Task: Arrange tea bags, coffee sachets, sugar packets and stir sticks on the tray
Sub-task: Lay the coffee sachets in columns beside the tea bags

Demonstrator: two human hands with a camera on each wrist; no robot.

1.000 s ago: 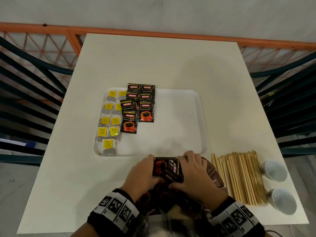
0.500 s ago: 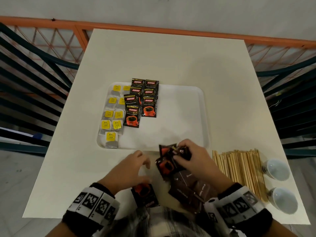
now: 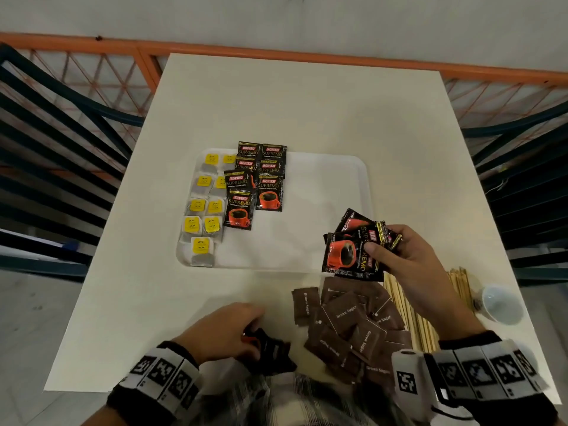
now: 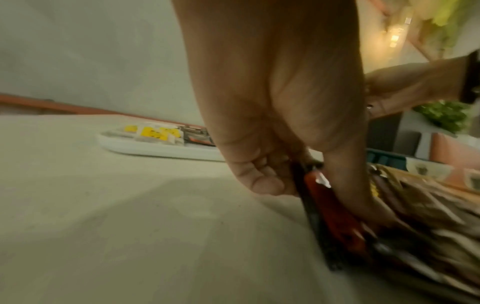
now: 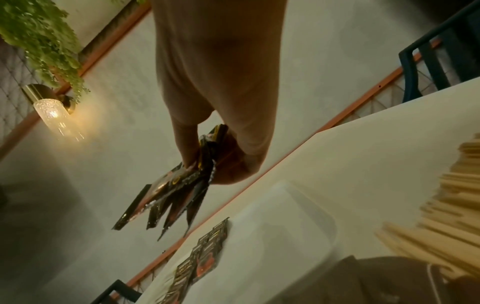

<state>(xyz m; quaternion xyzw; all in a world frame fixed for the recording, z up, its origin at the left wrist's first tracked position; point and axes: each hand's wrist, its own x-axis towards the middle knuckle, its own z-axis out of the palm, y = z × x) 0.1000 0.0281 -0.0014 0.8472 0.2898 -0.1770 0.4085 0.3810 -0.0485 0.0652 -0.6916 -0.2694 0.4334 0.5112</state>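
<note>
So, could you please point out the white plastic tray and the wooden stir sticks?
white plastic tray (image 3: pixel 332 192), head view, bare floor.
wooden stir sticks (image 3: pixel 412 315), head view, middle of bundle.

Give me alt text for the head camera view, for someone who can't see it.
Right hand holds a fan of coffee sachets over a white tray where tea bags and more sachets lie in rows. Left hand grips another sachet on the table, beside brown sugar packets and stir sticks.
</note>
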